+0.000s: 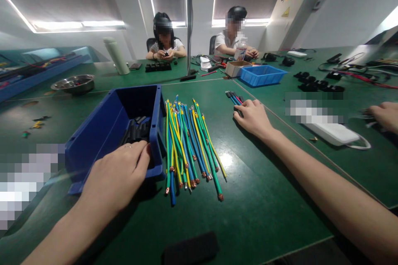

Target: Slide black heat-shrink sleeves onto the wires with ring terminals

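Observation:
My left hand (120,172) reaches over the near wall of a dark blue bin (90,132), its fingertips hidden inside beside short black sleeves (139,130). What those fingers hold, if anything, cannot be seen. To the right of the bin lies a loose bunch of short cut wires (189,145), green-yellow and blue, with metal lugs at the far ends and bare copper at several near ends. Farther right, my right hand (253,118) rests on the table, fingers curled down over a few wires (234,97) with dark sleeves on their far ends.
A black block (191,250) lies at the near edge. On the right are a white power strip (332,128) and another person's hand (385,116). Farther back stand a light blue tray (263,76), a metal bowl (74,85), a thin pole (189,29) and two seated people.

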`<state>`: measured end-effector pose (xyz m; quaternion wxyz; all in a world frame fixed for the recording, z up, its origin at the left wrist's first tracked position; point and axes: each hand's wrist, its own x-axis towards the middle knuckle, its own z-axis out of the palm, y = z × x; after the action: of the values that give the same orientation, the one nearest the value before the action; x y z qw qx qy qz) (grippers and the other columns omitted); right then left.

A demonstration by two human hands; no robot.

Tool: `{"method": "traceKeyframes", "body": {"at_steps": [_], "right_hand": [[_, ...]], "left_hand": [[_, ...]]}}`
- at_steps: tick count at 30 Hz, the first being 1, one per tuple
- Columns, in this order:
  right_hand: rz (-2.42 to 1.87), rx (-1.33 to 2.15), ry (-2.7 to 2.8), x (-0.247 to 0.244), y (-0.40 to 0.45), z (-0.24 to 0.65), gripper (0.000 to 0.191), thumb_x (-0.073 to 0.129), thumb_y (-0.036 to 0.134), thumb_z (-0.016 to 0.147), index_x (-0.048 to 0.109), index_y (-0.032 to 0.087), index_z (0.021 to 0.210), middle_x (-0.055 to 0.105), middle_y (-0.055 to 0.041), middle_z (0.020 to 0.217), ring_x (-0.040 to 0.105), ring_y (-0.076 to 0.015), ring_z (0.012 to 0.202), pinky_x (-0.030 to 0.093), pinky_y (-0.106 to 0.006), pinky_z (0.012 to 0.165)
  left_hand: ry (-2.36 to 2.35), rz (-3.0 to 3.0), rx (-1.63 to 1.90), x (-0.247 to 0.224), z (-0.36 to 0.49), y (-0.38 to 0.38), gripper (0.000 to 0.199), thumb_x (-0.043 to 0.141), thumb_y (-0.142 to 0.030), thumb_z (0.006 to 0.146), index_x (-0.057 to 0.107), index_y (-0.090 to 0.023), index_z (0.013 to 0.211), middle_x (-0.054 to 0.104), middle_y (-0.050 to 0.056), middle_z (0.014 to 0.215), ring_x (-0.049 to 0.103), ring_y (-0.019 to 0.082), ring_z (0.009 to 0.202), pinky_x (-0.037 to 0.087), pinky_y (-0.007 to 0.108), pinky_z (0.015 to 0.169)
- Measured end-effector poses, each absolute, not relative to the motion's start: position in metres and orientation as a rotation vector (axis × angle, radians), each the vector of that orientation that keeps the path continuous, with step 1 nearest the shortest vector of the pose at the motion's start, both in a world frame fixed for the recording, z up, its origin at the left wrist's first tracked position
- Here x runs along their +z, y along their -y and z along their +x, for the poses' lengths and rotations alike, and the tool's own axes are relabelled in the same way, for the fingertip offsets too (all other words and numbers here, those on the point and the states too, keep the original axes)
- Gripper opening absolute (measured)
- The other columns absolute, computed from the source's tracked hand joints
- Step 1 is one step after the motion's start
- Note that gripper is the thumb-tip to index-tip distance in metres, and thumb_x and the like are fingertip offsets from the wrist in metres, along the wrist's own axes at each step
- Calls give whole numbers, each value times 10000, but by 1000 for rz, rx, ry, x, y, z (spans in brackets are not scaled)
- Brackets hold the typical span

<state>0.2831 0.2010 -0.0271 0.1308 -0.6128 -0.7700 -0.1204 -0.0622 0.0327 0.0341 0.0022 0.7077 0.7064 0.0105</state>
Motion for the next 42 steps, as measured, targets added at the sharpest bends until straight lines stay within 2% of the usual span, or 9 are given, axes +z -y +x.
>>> {"method": "traceKeyframes", "body": {"at_steps": [10, 29, 36, 39, 42], "right_hand": [[-1855, -340, 2173, -30, -202, 280, 495, 391, 483, 933, 689, 181, 1188, 578, -165, 1116, 454, -338, 1051, 378, -441, 857], [-1887, -386, 2167, -27, -198, 274, 535, 364, 525, 944, 689, 138, 1119, 568, -190, 1093, 468, -364, 1074, 386, -490, 882], [-1714, -340, 2183, -27, -189, 267, 590, 411, 475, 930, 539, 78, 1348, 516, -237, 1272, 437, -403, 1157, 398, -539, 933], [-1572, -251, 2251, -27, -180, 255, 613, 435, 458, 930, 471, 77, 1409, 524, -221, 1306, 438, -379, 1187, 398, -533, 987], [-1399, -130, 2338, -27, -167, 238, 569, 439, 422, 946, 467, 88, 1406, 539, -190, 1320, 446, -326, 1221, 374, -489, 1067]], "left_hand": [[-2188, 2158, -53, 38, -60, -33, 403, 138, -361, 924, 512, -227, 860, 680, 121, 977, 645, 338, 997, 454, 444, 773], [-2128, 2240, -49, 37, -62, -34, 410, 138, -337, 914, 522, -218, 837, 653, 135, 918, 639, 339, 961, 441, 431, 744], [-2085, 2268, -30, 37, -64, -35, 400, 164, -329, 915, 525, -221, 782, 632, 107, 833, 634, 306, 857, 408, 392, 694], [-2081, 2294, -2, 35, -66, -35, 392, 177, -318, 924, 520, -221, 761, 624, 90, 801, 622, 277, 793, 387, 376, 676], [-2083, 2292, -5, 35, -66, -35, 387, 184, -315, 928, 520, -219, 762, 615, 82, 779, 607, 262, 754, 372, 367, 661]]}}
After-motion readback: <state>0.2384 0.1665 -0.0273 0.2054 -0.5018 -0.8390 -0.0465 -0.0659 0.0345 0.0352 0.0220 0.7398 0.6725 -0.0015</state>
